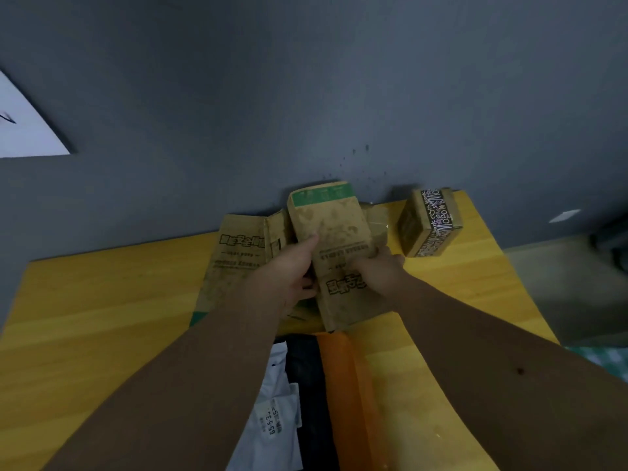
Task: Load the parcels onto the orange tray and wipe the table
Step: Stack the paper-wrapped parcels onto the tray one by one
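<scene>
Two hands on one kraft parcel (334,253), raised off the stack of flat kraft parcels (238,256) at the far edge of the worktop (102,300). Best carried level and lowered flat onto the orange tray (346,385) at the near edge, beside the white mailer (275,416) and black parcel (306,368) already lying there. Left hand (292,266) wrapped round the left edge, thumb on top; right hand (377,270) clamped on the right edge. Patterned-tape box (430,222) near the far right corner, untouched. No cloth in view.
</scene>
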